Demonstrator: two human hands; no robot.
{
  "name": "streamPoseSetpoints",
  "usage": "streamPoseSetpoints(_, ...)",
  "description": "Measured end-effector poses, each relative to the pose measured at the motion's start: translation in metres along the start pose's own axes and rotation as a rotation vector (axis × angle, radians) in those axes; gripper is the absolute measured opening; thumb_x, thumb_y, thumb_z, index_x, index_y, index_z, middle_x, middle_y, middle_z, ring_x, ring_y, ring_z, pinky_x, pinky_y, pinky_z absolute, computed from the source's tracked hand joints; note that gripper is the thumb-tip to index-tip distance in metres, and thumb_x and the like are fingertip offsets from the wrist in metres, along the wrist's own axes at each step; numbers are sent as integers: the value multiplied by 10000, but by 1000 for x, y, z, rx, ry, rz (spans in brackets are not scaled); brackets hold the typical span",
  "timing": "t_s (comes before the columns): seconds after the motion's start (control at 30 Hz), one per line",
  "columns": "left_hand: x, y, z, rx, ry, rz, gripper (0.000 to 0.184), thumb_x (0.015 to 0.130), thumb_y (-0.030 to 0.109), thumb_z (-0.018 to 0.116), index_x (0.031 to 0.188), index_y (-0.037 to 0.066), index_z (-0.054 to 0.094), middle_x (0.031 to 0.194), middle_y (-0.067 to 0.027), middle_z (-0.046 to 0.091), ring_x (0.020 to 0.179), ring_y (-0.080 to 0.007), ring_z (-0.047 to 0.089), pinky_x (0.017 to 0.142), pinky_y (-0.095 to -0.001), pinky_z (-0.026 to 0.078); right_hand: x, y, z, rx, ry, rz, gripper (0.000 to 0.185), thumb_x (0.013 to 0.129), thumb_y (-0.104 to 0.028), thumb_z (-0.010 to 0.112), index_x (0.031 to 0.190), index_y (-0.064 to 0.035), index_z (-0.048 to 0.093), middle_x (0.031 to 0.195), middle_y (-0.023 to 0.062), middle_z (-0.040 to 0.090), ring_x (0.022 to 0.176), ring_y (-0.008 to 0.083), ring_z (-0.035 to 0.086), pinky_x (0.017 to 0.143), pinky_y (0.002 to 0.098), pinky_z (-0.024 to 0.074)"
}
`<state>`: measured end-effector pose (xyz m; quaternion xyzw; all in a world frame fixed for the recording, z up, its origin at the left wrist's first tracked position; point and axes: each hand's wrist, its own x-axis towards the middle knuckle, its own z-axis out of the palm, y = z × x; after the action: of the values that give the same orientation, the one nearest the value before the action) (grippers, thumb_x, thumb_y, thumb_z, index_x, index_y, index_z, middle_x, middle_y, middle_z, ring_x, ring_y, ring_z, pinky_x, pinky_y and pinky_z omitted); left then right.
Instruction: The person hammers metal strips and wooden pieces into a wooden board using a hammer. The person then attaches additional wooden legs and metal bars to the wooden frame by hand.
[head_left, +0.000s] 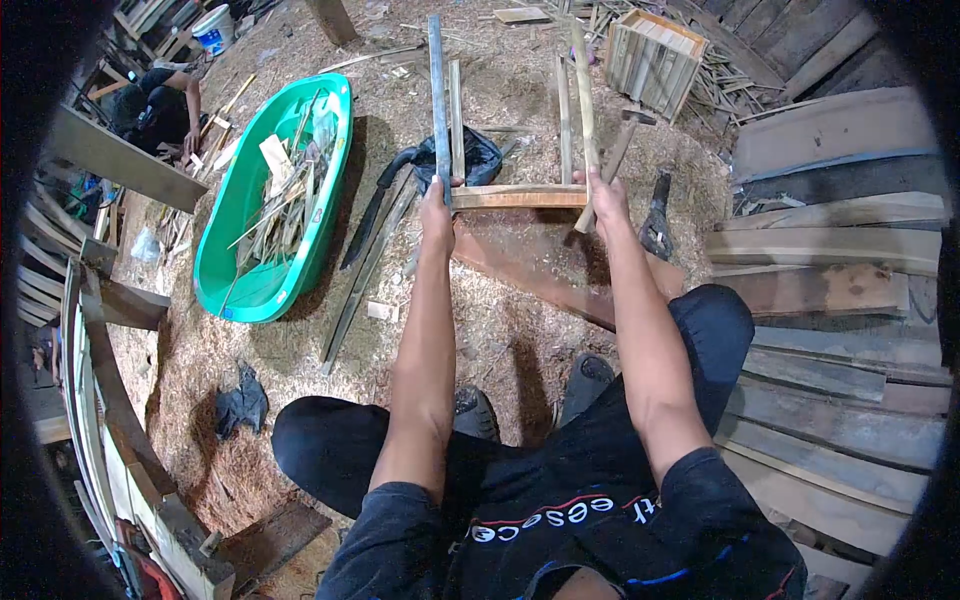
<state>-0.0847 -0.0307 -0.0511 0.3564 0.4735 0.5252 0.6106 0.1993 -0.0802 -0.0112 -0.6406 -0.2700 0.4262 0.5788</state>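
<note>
A wooden frame (pixel 520 197) is held out in front of my knees, with a crosspiece nearest me and long thin legs pointing away. My left hand (pixel 437 212) is closed around its left corner, where the greyish leg meets the crosspiece. Closed at the right corner, my right hand (pixel 607 203) also grips the handle of a hammer (pixel 617 150), whose head points up and away. Below the frame lies a reddish-brown board (pixel 530 275) strewn with sawdust. Behind the left leg is a black plastic bag (pixel 480 157).
A green tub (pixel 222 250) of wood scraps stands left, beside a sheathed-looking dark long tool (pixel 372 210) and narrow strips (pixel 365 285). Planks (pixel 830 290) are stacked right. A slatted wooden box (pixel 655 62) sits at the back. Another person's arm (pixel 192 110) shows far left.
</note>
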Motion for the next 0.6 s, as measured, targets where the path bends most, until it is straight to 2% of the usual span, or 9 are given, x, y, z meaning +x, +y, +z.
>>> streamPoseSetpoints(0.03, 1, 0, -1, -10, -11, 30, 439, 997, 423, 389, 958, 62, 634, 900, -77, 622, 850, -198, 581, 796, -359, 468, 1, 1, -2, -86, -58, -29, 250, 964, -249, 538, 1058, -23, 590, 925, 70, 678, 854, 174, 616, 793, 329, 464)
streamPoseSetpoints(0.13, 3, -1, -1, -5, -1, 117, 397, 1010, 351, 375, 1024, 40, 622, 957, -71, 623, 905, -189, 570, 857, -341, 437, -10, -3, 1, -105, 0, -87, 295, 976, -307, 525, 987, -31, 629, 917, 82, 685, 827, 172, 610, 791, 337, 473)
streamPoseSetpoints(0.17, 3, -2, 2, -16, 19, 135, 391, 1012, 338, 367, 1034, 38, 617, 961, -73, 624, 908, -190, 573, 866, -340, 434, -7, -4, 0, -99, -29, -55, 246, 955, -236, 555, 1073, -20, 569, 922, 65, 677, 877, 175, 619, 815, 328, 457)
streamPoseSetpoints(0.27, 2, 4, 8, -118, 9, 118, 382, 1008, 302, 352, 1064, 27, 610, 983, -81, 627, 940, -189, 572, 889, -339, 419, -14, -22, 4, -99, 23, -30, 243, 956, -223, 554, 1076, -11, 566, 926, 66, 680, 893, 171, 622, 818, 327, 458)
streamPoseSetpoints(0.33, -2, 16, 16, -183, 2, 95, 417, 1002, 306, 344, 1038, 7, 632, 989, -90, 629, 968, -186, 552, 909, -328, 391, 5, -14, 1, -59, 38, -14, 301, 876, -187, 625, 1094, 12, 568, 959, 114, 674, 903, 217, 626, 818, 343, 459)
streamPoseSetpoints(0.43, -4, 29, 19, 101, 18, 90, 375, 975, 259, 362, 1012, 7, 636, 978, -91, 617, 935, -193, 538, 892, -322, 385, 11, -13, 0, -124, 101, -16, 381, 771, -148, 667, 1095, 34, 577, 980, 175, 655, 904, 278, 625, 784, 382, 473)
streamPoseSetpoints(0.5, -4, 30, 20, 204, 31, 155, 347, 947, 222, 374, 999, 4, 639, 967, -93, 623, 928, -201, 543, 883, -321, 389, 0, -28, 3, -216, 125, 73, 364, 798, -154, 658, 1099, 33, 579, 982, 175, 654, 911, 273, 624, 790, 387, 473)
streamPoseSetpoints(0.53, 0, 26, 19, 121, 18, 137, 332, 945, 206, 383, 1009, 3, 637, 975, -89, 625, 933, -197, 544, 885, -316, 390, -3, -34, 5, -263, 135, 113, 355, 811, -158, 654, 1101, 33, 579, 983, 175, 654, 915, 271, 624, 792, 389, 472)
streamPoseSetpoints(0.6, 2, 20, 18, -47, -4, 97, 304, 940, 174, 399, 1029, 1, 633, 990, -82, 629, 942, -190, 547, 889, -304, 393, -7, -32, 9, -211, 174, 57, 240, 870, -155, 622, 1024, 30, 615, 931, 139, 673, 839, 229, 632, 747, 362, 488)
